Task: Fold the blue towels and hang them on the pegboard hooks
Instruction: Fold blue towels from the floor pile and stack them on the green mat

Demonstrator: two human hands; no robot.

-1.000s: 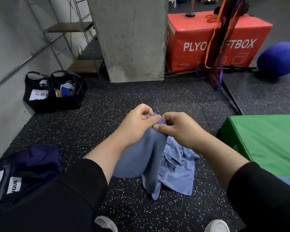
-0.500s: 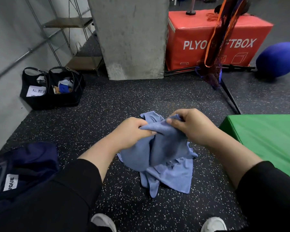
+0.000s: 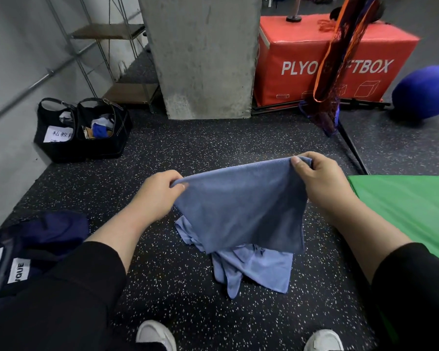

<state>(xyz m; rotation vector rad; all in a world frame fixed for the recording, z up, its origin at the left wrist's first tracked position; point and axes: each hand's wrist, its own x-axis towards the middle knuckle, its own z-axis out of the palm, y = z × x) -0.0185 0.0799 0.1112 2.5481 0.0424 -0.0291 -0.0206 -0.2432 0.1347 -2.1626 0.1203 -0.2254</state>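
Both arms in black sleeves reach forward and down, spread apart, and the left hand (image 3: 157, 196) and the right hand (image 3: 319, 181) each pinch a top corner of a blue towel (image 3: 241, 209) with curled fingers, the right one higher up.

Bags (image 3: 83, 130) left of pillar (image 3: 203, 54), box (image 3: 335, 62) right.

You're holding a blue towel (image 3: 241, 209) over black floor (image 3: 188, 153) speckled white. Your sleeves (image 3: 61, 300) are black. The mat (image 3: 406, 206) is green, the box (image 3: 302, 59) red with white lettering, the ball (image 3: 426, 92) deep blue, the pillar (image 3: 203, 54) grey.
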